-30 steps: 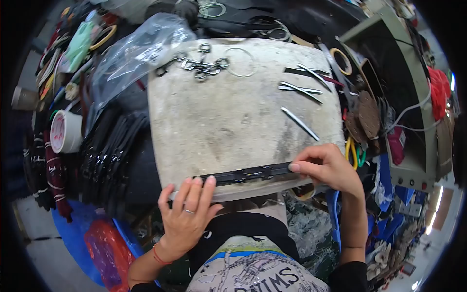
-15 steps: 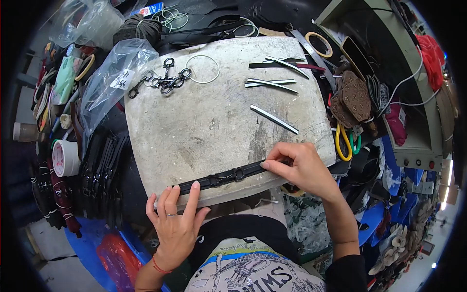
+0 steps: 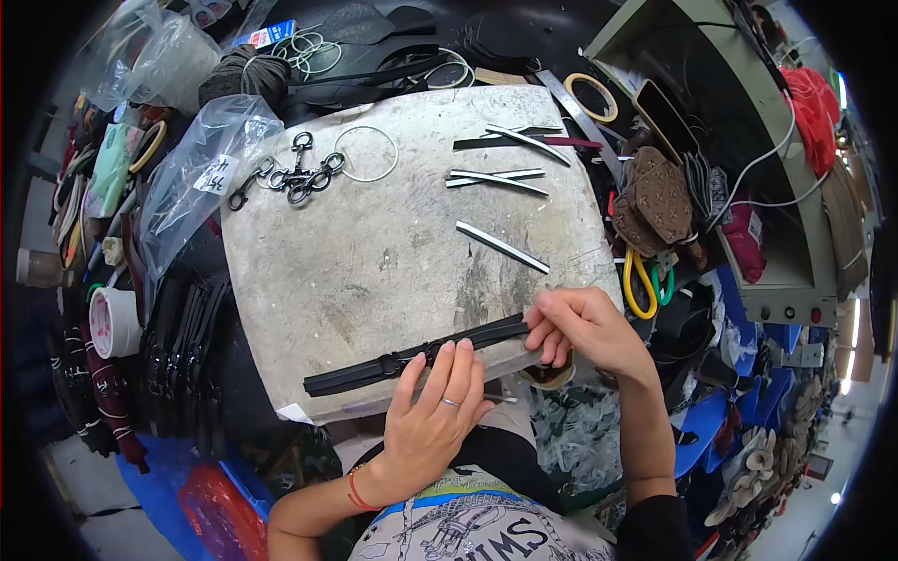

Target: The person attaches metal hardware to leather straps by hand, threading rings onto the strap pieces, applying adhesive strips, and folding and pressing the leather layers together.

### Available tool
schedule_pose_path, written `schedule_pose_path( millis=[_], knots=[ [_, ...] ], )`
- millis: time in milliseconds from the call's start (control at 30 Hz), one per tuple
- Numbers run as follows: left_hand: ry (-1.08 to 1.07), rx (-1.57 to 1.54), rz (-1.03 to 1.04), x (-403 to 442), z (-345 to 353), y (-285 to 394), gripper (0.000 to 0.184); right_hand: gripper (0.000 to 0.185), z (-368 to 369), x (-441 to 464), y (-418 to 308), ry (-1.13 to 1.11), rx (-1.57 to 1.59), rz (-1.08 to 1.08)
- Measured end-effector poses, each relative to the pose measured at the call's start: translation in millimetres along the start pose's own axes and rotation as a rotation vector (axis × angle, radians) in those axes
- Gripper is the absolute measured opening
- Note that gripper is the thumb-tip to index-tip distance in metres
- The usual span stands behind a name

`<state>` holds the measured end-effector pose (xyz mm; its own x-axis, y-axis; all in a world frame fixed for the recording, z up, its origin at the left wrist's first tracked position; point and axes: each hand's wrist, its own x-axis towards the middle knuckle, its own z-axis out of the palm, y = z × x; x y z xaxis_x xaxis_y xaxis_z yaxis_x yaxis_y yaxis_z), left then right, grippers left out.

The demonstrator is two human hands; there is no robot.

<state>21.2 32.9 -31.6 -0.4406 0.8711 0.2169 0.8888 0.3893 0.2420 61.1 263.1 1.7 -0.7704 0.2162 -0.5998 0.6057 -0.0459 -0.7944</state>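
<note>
A black strap (image 3: 351,376) with metal rings near its middle lies along the front edge of the pale work slab (image 3: 374,271). My left hand (image 3: 435,402) is laid over the strap just right of the rings, its fingers stretched out and pressing down; it partly hides the rings. At the strap's right end, my right hand (image 3: 589,329) has its fingers bent and closed around the tip, which they partly cover. Several narrow black strips with white faces (image 3: 502,248) rest on the slab's right half.
Black snap hooks (image 3: 301,173) and a pale ring of cord (image 3: 367,154) lie at the slab's back left. A plastic bag (image 3: 201,173) overlaps its left side. Tape rolls (image 3: 591,98), a metal ruler (image 3: 580,112), brown patterned pieces (image 3: 655,201) and yellow-handled scissors (image 3: 640,285) are along the right.
My left hand has slid right along the strap, from its left end to beside the rings. My right hand has shifted slightly right to the strap's end. The whole view has moved a little.
</note>
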Motion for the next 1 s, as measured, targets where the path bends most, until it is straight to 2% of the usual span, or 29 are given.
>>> schedule_pose_path(
  millis=[33,267,433,500,567,633,667,733,767,800,900,967,1000],
  knots=[
    [0.013,0.007,0.0,1.1,1.6,0.7,0.058,0.032,-2.5,-1.3,3.1,-0.002,0.111,0.018],
    [0.047,0.087,-0.032,8.4,7.7,5.9,0.061,0.02,9.2,-4.0,1.9,0.083,-0.109,-0.015],
    [0.07,0.115,-0.061,13.2,11.9,9.3,0.061,0.019,16.9,-5.4,3.2,0.172,-0.179,-0.062],
    [0.074,0.088,-0.063,16.9,12.6,9.1,0.058,0.02,21.7,-4.3,7.2,0.231,-0.379,-0.21],
    [0.061,0.048,-0.07,21.0,6.2,8.3,0.056,0.025,20.1,-7.1,-4.4,0.288,-0.595,-0.229],
    [0.066,-0.061,-0.101,22.7,-7.3,-3.6,0.045,0.027,6.2,-6.7,-14.7,0.336,-0.814,-0.285],
    [0.107,-0.075,-0.115,18.1,-11.2,-15.4,0.042,0.02,1.7,-3.9,-16.2,0.349,-0.732,-0.282],
    [0.186,-0.147,-0.194,10.5,-13.8,-28.9,0.034,0.015,5.7,8.1,-19.7,0.476,-0.738,-0.595],
    [0.186,-0.181,-0.147,7.7,-10.3,-28.8,0.034,0.013,15.9,16.9,-17.5,0.5,-0.719,-0.75],
    [0.182,-0.2,-0.123,6.4,-7.2,-27.8,0.034,0.012,24.7,30.0,-17.4,0.474,-0.707,-0.803],
    [0.265,-0.324,-0.092,-5.7,-9.6,-22.0,0.03,0.018,53.2,67.9,-9.4,0.669,-0.81,-0.968],
    [0.37,-0.266,-0.122,-20.2,-33.0,-31.5,0.028,0.018,62.3,74.3,-2.6,0.624,-0.808,-0.978],
    [0.44,-0.112,-0.217,-28.8,-53.5,-44.0,0.027,0.018,58.1,73.7,1.0,0.646,-0.826,-0.952]
  ],
)
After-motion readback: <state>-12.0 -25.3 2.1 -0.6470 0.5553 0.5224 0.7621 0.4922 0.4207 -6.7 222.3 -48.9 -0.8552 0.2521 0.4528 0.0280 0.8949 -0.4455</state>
